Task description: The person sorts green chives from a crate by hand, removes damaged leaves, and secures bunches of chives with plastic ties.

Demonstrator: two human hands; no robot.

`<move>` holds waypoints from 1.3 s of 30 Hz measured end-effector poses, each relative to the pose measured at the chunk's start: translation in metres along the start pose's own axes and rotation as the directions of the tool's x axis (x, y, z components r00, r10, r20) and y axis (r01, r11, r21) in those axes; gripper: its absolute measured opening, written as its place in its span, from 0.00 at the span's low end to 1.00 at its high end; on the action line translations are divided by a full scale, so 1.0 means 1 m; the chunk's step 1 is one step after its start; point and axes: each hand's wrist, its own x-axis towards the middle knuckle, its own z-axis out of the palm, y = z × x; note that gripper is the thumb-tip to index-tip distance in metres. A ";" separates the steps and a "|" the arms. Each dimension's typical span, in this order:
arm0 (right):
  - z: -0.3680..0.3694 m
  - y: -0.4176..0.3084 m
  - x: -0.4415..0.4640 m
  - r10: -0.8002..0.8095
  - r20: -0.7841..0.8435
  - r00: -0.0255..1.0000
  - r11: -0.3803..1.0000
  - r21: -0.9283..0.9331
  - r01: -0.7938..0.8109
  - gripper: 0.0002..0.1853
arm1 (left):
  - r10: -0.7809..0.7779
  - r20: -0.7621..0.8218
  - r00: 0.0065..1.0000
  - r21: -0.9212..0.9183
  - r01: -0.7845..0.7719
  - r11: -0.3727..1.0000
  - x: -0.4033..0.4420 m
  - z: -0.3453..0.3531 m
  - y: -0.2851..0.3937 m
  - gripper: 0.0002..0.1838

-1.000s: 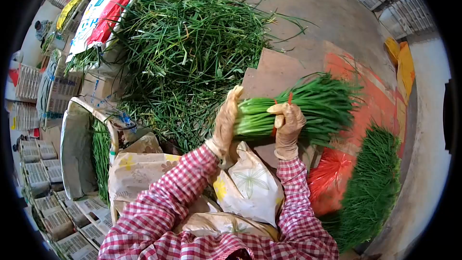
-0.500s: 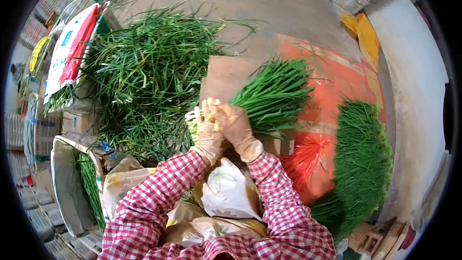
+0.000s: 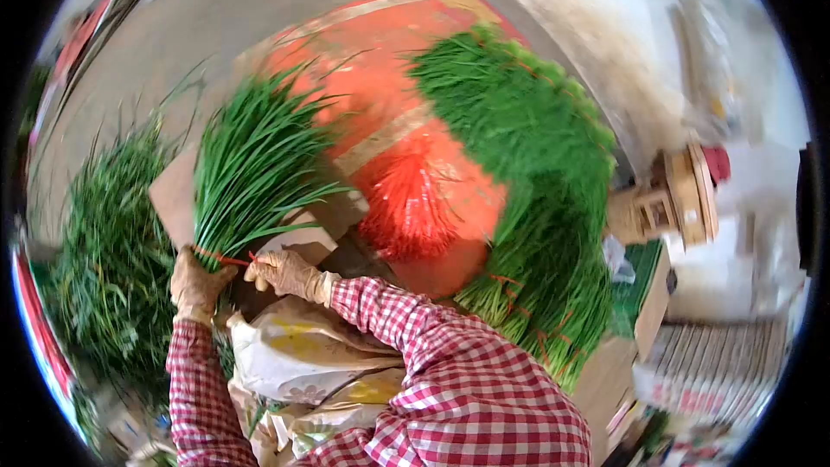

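A green bunch of chives [image 3: 255, 151] lies with its leaves pointing away from me and its stem end near my body. My left hand [image 3: 197, 284], in a tan glove, is closed around the stems. A thin red tie [image 3: 223, 259] crosses the bunch just beyond that hand and runs to the right. My right hand [image 3: 291, 277], gloved too, is closed in a pinch on the end of the tie, which looks taut. Under the bunch shows a piece of cardboard [image 3: 173, 193]. The stem ends are mostly hidden by the left hand.
Red plastic ties [image 3: 411, 207] lie heaped on an orange sheet [image 3: 363, 43]. Bunches of chives with red ties [image 3: 545, 182] are stacked in a curve to the right. Loose greens [image 3: 108, 277] are piled on the left. A wooden stool [image 3: 670, 199] stands by the wall.
The view has swung to the right. Both hands were together at the stems; now the right hand is apart from the left, pulling a red tie that runs around the bunch.
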 end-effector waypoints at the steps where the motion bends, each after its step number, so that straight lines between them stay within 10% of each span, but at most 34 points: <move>1: -0.006 -0.011 -0.005 0.184 0.073 0.980 0.938 0.287 -0.197 0.12 | -0.003 0.005 1.000 0.044 0.002 0.999 0.000 0.004 -0.006 0.43; 3: -0.025 -0.001 -0.033 0.137 -0.103 0.985 0.980 0.160 -0.120 0.16 | 0.085 0.036 0.996 0.137 -0.090 0.986 -0.006 -0.001 -0.013 0.49; 5: -0.040 -0.007 -0.062 -0.004 -0.335 0.942 0.835 -0.520 -0.181 0.17 | 0.014 0.125 0.992 0.067 -0.022 0.998 -0.004 -0.009 -0.014 0.50; 6: -0.038 -0.022 -0.071 -0.015 -0.464 0.886 0.785 -0.555 -0.277 0.17 | 0.013 0.078 0.997 0.070 -0.019 0.997 0.001 0.001 -0.026 0.50; 10: -0.024 -0.041 -0.050 0.160 -0.161 0.974 0.985 -0.041 -0.169 0.20 | -0.019 0.113 0.993 0.083 0.010 0.997 0.005 -0.011 -0.022 0.47; 15: 0.005 -0.027 0.008 0.250 0.113 0.962 0.679 0.687 -0.258 0.31 | 0.119 0.046 0.992 0.223 -0.126 0.967 0.020 -0.073 0.015 0.37; 17: 0.026 -0.016 0.074 0.135 0.423 0.896 0.685 0.614 -0.393 0.36 | 0.085 0.136 0.987 0.087 -0.097 0.992 -0.007 -0.120 0.068 0.32; 18: 0.026 -0.044 0.062 0.077 0.302 0.950 0.609 0.740 -0.285 0.31 | 0.154 0.147 0.977 -0.179 -0.127 0.976 -0.034 -0.132 0.093 0.29; 21: -0.018 -0.147 0.012 -0.044 -0.368 0.929 0.368 0.858 0.358 0.18 | 0.316 -0.060 0.947 -0.062 -0.319 0.946 -0.073 -0.131 0.140 0.30; 22: -0.038 -0.159 -0.005 -0.099 -0.449 0.888 0.306 0.835 0.457 0.20 | 0.336 0.133 0.932 -0.456 -0.244 0.856 -0.066 -0.124 0.137 0.30; 23: -0.058 -0.170 -0.022 -0.154 -0.525 0.837 0.235 0.803 0.547 0.23 | 0.339 0.131 0.932 -0.455 -0.248 0.855 -0.075 -0.124 0.146 0.30; 25: -0.112 -0.176 -0.078 -0.201 -0.346 0.916 0.339 0.853 0.397 0.22 | 0.587 0.000 0.809 -0.707 -0.415 0.572 -0.104 -0.134 0.169 0.33; 27: -0.159 -0.169 -0.132 -0.129 -0.614 0.778 0.627 0.558 0.544 0.24 | 0.623 -0.031 0.782 -0.689 -0.468 0.553 -0.104 -0.152 0.161 0.39; 35: -0.278 -0.051 -0.355 0.209 -0.935 0.287 0.968 0.239 0.074 0.22 | 0.169 0.203 0.965 -0.638 0.000 0.770 -0.029 -0.140 -0.035 0.34; 38: -0.282 0.015 -0.398 0.414 -0.873 0.258 0.910 0.389 -0.144 0.30 | 0.065 0.063 0.996 -0.598 -0.015 0.802 -0.050 -0.118 -0.040 0.33; 39: -0.279 0.023 -0.396 0.707 -0.694 0.134 0.606 0.497 -0.621 0.32 | 0.012 0.054 0.998 -0.536 0.018 0.844 -0.052 -0.111 -0.041 0.34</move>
